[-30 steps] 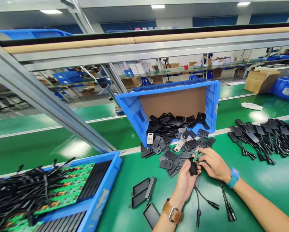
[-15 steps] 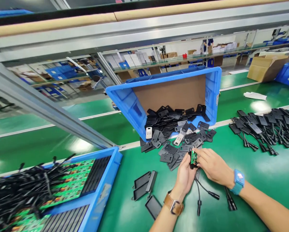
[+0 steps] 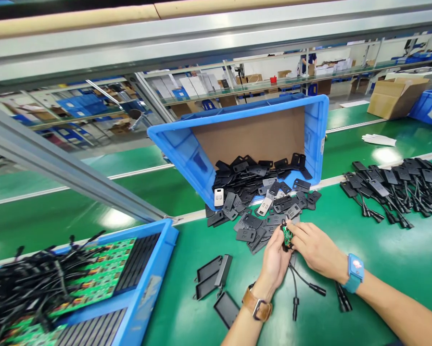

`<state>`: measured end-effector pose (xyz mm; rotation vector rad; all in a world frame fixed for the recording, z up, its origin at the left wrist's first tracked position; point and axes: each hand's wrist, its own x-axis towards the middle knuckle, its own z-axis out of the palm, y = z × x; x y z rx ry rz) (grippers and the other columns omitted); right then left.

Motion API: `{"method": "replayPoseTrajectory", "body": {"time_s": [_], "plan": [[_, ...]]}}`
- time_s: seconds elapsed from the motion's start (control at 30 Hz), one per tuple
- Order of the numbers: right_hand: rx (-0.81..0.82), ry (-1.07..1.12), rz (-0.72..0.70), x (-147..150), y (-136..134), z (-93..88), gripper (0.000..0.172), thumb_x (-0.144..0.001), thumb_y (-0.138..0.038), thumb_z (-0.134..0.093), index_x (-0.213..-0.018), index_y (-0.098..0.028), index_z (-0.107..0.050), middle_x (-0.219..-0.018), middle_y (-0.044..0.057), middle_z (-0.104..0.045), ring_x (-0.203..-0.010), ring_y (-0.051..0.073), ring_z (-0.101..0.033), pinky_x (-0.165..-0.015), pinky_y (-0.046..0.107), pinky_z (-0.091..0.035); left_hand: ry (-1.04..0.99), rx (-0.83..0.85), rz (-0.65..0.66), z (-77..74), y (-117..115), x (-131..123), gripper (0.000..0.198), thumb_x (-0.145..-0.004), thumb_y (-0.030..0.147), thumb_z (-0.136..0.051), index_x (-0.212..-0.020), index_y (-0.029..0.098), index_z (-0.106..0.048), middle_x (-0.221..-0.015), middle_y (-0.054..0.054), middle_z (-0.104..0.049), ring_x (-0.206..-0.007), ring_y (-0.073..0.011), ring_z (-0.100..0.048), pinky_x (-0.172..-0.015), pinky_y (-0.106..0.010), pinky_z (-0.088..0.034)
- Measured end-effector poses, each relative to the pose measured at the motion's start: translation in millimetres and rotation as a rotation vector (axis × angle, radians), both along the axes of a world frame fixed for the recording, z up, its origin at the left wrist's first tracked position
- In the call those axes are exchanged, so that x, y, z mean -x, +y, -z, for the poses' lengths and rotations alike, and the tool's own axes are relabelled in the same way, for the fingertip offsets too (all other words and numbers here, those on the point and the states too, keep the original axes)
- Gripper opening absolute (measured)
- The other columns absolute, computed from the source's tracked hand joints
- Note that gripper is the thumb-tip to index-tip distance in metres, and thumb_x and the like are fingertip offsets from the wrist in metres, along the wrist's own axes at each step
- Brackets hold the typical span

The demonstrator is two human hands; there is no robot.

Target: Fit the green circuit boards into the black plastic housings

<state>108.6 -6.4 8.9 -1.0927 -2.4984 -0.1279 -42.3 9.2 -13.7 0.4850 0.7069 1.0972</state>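
Observation:
My left hand (image 3: 276, 257) is closed around a small black plastic case, just in front of the loose pile of flat black covers (image 3: 252, 221). Inside the case lies a green circuit board (image 3: 287, 235), facing up. The fingers of my right hand (image 3: 319, 247) are closed at the board's right edge; their tips are partly hidden. Two short black cables (image 3: 296, 288) with plugs hang down below the case. Left of my hands, several empty black cases (image 3: 226, 307) rest on the green bench. Another pair of cable plugs (image 3: 343, 299) shows under my right wrist.
A blue crate (image 3: 180, 158) lies tipped on its side behind the pile, with black covers spilling out. At the left is a blue tray (image 3: 165, 250) of circuit boards, cables and cases. Cabled black units (image 3: 392, 180) are heaped at the right. A slanted metal post (image 3: 79, 163) stands at the left.
The circuit board now sits lower in the case, whose top end tab shows above it. Both hands stay close together. The whole view has shifted slightly.

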Motion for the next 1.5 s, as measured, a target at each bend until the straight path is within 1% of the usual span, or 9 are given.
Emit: {"method": "replayPoseTrajectory", "body": {"time_s": [0.4,0.6,0.67,0.9,1.03,1.17,1.27,1.37,1.5], "plan": [[0.053,0.014,0.012,1.6,-2.6,5.2,0.015,-0.092,-0.007,-0.049,-0.093,-0.014,-0.062,-0.146,0.019,-0.049,-0.122,0.030,-0.052,-0.091,0.045,-0.051,0.023,0.027,-0.057,0.4,-3.0,-1.1,0.032,-0.083,0.031,-0.073,-0.112,0.020,-0.070,-0.123,-0.009,-0.067,-0.115,-0.0238,-0.059,-0.091,-0.032,-0.050],[0.044,0.096,0.000,4.4,-5.1,8.0,0.040,-0.087,-0.003,-0.050,-0.126,-0.012,-0.058,-0.144,0.016,-0.052,-0.137,0.031,-0.042,-0.104,0.050,-0.047,0.111,-0.037,-0.044,-0.5,-7.8,-4.4,0.036,-0.078,0.031,-0.078,-0.111,0.020,-0.068,-0.112,-0.008,-0.069,-0.107,-0.0231,-0.062,-0.090,-0.031,-0.049],[0.056,0.108,-0.011,5.1,-6.2,8.9,0.044,-0.087,-0.003,-0.049,-0.130,-0.011,-0.056,-0.145,0.015,-0.052,-0.140,0.030,-0.039,-0.108,0.050,-0.045,0.152,-0.072,-0.055,-1.1,-8.4,-5.4,0.033,-0.078,0.030,-0.077,-0.108,0.019,-0.067,-0.108,-0.008,-0.069,-0.105,-0.0232,-0.063,-0.089,-0.031,-0.048],[0.011,0.179,-0.026,5.7,-7.1,5.0,0.021,-0.093,-0.012,-0.051,-0.109,-0.014,-0.064,-0.145,0.017,-0.050,-0.136,0.032,-0.042,-0.105,0.052,-0.046,0.279,-0.163,-0.170,2.5,-2.7,-1.9,0.026,-0.081,0.023,-0.073,-0.105,0.018,-0.068,-0.108,-0.008,-0.069,-0.104,-0.0226,-0.061,-0.094,-0.030,-0.045],[0.039,0.228,0.022,10.4,-10.1,5.4,0.014,-0.097,-0.018,-0.049,-0.100,-0.017,-0.063,-0.118,0.015,-0.064,-0.109,0.028,-0.058,-0.088,0.044,-0.053,0.327,-0.196,-0.212,-1.0,-1.3,1.3,0.027,-0.081,0.024,-0.073,-0.106,0.018,-0.066,-0.103,-0.007,-0.070,-0.095,-0.0206,-0.062,-0.090,-0.030,-0.046],[0.172,0.342,0.102,17.9,-16.2,9.0,0.012,-0.098,-0.019,-0.048,-0.102,-0.020,-0.059,-0.100,0.009,-0.067,-0.094,0.023,-0.062,-0.080,0.036,-0.050,0.274,-0.236,-0.206,-7.4,-2.4,1.5,0.030,-0.083,0.032,-0.072,-0.108,0.019,-0.062,-0.096,-0.007,-0.071,-0.090,-0.0214,-0.065,-0.087,-0.033,-0.048],[0.388,0.486,0.202,22.8,-19.0,7.9,0.007,-0.097,-0.027,-0.054,-0.099,-0.021,-0.058,-0.084,0.003,-0.068,-0.075,0.020,-0.063,-0.067,0.030,-0.045,0.202,-0.242,-0.228,-9.7,-3.9,1.2,0.034,-0.083,0.037,-0.072,-0.109,0.019,-0.059,-0.096,-0.007,-0.070,-0.091,-0.0218,-0.067,-0.088,-0.036,-0.049],[0.606,0.591,0.234,26.2,-18.3,5.8,0.022,-0.097,-0.037,-0.054,-0.084,-0.021,-0.058,-0.066,-0.001,-0.063,-0.059,0.015,-0.056,-0.057,0.027,-0.037,0.171,-0.257,-0.258,-9.9,-6.4,-0.1,0.036,-0.083,0.039,-0.072,-0.109,0.020,-0.057,-0.095,-0.006,-0.069,-0.093,-0.0219,-0.067,-0.090,-0.038,-0.049],[0.833,0.762,0.190,29.8,-16.8,11.3,0.042,-0.099,-0.042,-0.047,-0.065,-0.019,-0.054,-0.058,0.000,-0.059,-0.053,0.013,-0.050,-0.055,0.025,-0.034,0.130,-0.266,-0.265,-9.2,-10.6,-4.4,0.028,-0.087,0.036,-0.068,-0.108,0.020,-0.056,-0.090,-0.003,-0.065,-0.094,-0.0211,-0.066,-0.090,-0.037,-0.049]]}}
